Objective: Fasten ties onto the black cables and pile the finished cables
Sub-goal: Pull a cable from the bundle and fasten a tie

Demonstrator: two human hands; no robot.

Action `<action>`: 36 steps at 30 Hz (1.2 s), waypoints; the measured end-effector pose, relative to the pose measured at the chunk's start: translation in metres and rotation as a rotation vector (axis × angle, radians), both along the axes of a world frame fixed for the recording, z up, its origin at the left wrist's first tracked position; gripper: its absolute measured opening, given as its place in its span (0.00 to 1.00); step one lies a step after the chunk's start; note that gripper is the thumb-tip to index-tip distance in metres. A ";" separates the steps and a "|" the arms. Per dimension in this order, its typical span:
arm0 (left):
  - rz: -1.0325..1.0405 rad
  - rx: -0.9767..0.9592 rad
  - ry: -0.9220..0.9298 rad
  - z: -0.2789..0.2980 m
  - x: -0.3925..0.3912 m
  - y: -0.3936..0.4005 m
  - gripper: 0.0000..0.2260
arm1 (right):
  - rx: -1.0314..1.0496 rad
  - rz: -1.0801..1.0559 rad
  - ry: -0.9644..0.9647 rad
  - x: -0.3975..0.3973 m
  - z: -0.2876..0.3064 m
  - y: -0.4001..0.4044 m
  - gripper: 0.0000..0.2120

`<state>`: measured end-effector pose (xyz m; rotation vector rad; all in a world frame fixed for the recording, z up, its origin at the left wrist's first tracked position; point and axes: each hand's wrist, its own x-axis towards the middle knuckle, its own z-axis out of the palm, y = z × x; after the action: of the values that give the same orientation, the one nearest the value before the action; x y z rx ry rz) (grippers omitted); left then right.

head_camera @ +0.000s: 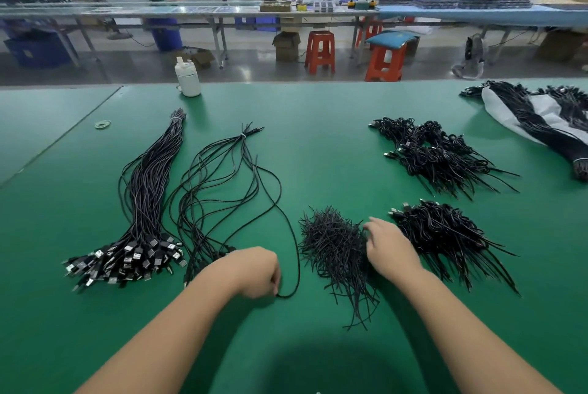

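My left hand [254, 271] grips the end of one black cable [288, 218], which loops away to a loose bundle of cables [216, 177]. A thicker bundle of black cables [149, 199] with USB plugs lies to its left. My right hand [389, 247] reaches into the heap of black ties [331, 244], fingers curled at its right edge; whether it pinches a tie is hidden. Two piles of coiled, tied cables lie to the right, one near [445, 231] and one farther back [436, 155].
A green mat [318, 145] covers the table. A white bottle [187, 78] stands at the far edge and rubber bands [102, 124] lie at the back left. A white bag with more cables [537, 120] sits at the far right. Stools and workbenches stand beyond.
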<state>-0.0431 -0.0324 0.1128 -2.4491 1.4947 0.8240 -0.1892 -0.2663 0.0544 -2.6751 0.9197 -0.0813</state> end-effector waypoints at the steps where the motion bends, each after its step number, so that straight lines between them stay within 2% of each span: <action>1: 0.020 -0.040 -0.053 0.003 0.001 -0.001 0.11 | 0.016 0.094 -0.088 0.003 0.007 0.012 0.19; 3: 0.067 -0.151 -0.106 0.009 0.003 -0.004 0.14 | 0.173 0.279 -0.229 0.013 0.024 0.044 0.22; 5: 0.117 -0.281 -0.082 0.014 0.007 -0.009 0.16 | 0.411 0.373 -0.273 0.026 0.037 0.077 0.24; 7: 0.205 -0.426 -0.024 0.019 0.011 -0.012 0.14 | 0.647 0.367 -0.306 0.039 0.046 0.102 0.27; 9: 0.335 -0.575 0.046 0.021 0.017 -0.012 0.09 | 0.751 0.293 -0.365 0.049 0.052 0.112 0.28; 11: 0.475 -0.715 0.200 0.023 0.022 -0.009 0.07 | 0.679 0.253 -0.350 0.054 0.055 0.113 0.24; 14: 0.621 -0.838 0.578 0.029 0.025 -0.002 0.07 | 0.452 0.231 -0.329 0.058 0.049 0.111 0.11; 17: 0.579 -0.847 0.781 0.035 0.028 0.010 0.06 | 0.491 0.086 -0.416 0.061 0.044 0.106 0.12; 20: 0.564 -0.895 1.124 0.042 0.033 0.022 0.08 | 0.495 0.026 -0.407 0.062 0.040 0.099 0.13; 22: 0.531 -0.925 1.283 0.046 0.034 0.027 0.09 | 0.505 0.007 -0.385 0.063 0.039 0.098 0.13; 24: 0.480 -0.961 1.298 0.046 0.032 0.026 0.09 | 0.526 0.030 -0.341 0.063 0.037 0.100 0.13; 28: 0.559 -1.164 1.081 0.042 0.027 0.016 0.10 | 0.522 0.082 -0.305 0.062 0.038 0.106 0.11; 31: 0.687 -1.275 0.933 0.035 0.028 0.010 0.06 | 0.700 0.143 -0.453 0.063 0.048 0.117 0.14; 33: 0.693 -1.288 0.862 0.031 0.027 0.009 0.04 | 0.864 0.176 -0.564 0.067 0.057 0.124 0.10; 34: 0.687 -1.299 0.855 0.031 0.026 0.009 0.04 | 0.904 0.195 -0.605 0.069 0.062 0.127 0.08; 36: 0.696 -1.313 0.884 0.033 0.023 0.009 0.05 | 0.938 0.242 -0.663 0.071 0.070 0.131 0.13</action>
<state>-0.0196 -0.0236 0.1456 -4.0869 1.7291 1.5275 -0.1181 -0.1349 0.1240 -1.6761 0.2843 -0.3544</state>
